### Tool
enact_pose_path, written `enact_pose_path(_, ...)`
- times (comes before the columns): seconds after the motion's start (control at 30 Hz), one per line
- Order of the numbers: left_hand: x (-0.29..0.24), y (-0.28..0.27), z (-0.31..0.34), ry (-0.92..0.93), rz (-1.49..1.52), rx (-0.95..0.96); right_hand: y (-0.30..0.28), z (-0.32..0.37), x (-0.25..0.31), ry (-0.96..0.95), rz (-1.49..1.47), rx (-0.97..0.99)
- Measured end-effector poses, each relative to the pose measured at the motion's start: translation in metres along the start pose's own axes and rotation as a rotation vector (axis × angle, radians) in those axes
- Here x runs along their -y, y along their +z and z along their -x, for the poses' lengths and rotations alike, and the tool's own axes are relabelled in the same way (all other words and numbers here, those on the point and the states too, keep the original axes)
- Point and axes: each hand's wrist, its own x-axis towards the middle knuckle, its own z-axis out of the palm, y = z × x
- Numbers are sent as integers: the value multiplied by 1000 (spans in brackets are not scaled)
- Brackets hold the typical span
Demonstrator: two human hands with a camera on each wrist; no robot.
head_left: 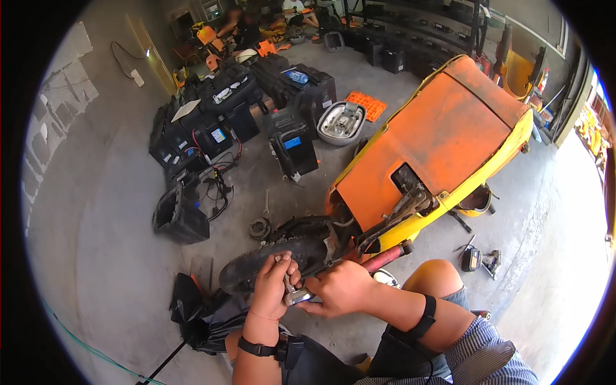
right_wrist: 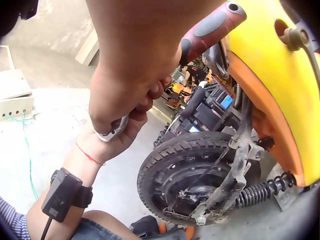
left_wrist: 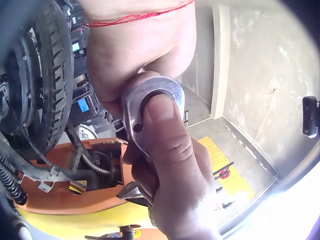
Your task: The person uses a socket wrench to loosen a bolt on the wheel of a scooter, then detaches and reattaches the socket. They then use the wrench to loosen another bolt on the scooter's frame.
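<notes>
A ratchet wrench with a red and grey handle (head_left: 385, 256) (right_wrist: 212, 30) is held by my right hand (head_left: 343, 289) (right_wrist: 130, 75), its fingers curled round it. The right thumb (left_wrist: 162, 125) presses on the round silver ratchet head (head_left: 298, 296) (left_wrist: 134, 100) (right_wrist: 116, 131). My left hand (head_left: 274, 285) (left_wrist: 140, 55) (right_wrist: 127, 140) grips a metal shaft (head_left: 289, 282) that meets the head; its fingers hide much of it. Both hands are close together beside the black tyre (head_left: 247, 263) (right_wrist: 170, 160) of an orange and yellow vehicle (head_left: 443, 122) (right_wrist: 270, 60).
Black battery cases (head_left: 292, 144) and loose cables (head_left: 221, 192) lie to the left. A grey tray-like housing (head_left: 342, 122) and an orange grid (head_left: 367, 106) are behind. A power tool (head_left: 493, 262) rests on the floor at right. People (head_left: 298, 13) sit far back.
</notes>
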Motion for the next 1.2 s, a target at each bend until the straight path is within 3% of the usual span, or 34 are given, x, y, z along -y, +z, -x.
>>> enact_pose_path(0.27,2,-9,-2,-101,134,82,-5,2,3,-50,-28,-4)
enact_pose_path(0.4,4,-11,-3,-112,157,19,3,0,3,-58,-30,16)
enact_pose_path(0.57,13,-19,-5,-124,158,-49,3,-3,9,61,-73,146)
enact_pose_path(1.2,5,-19,-2,-159,128,-3,13,0,7,48,-57,26)
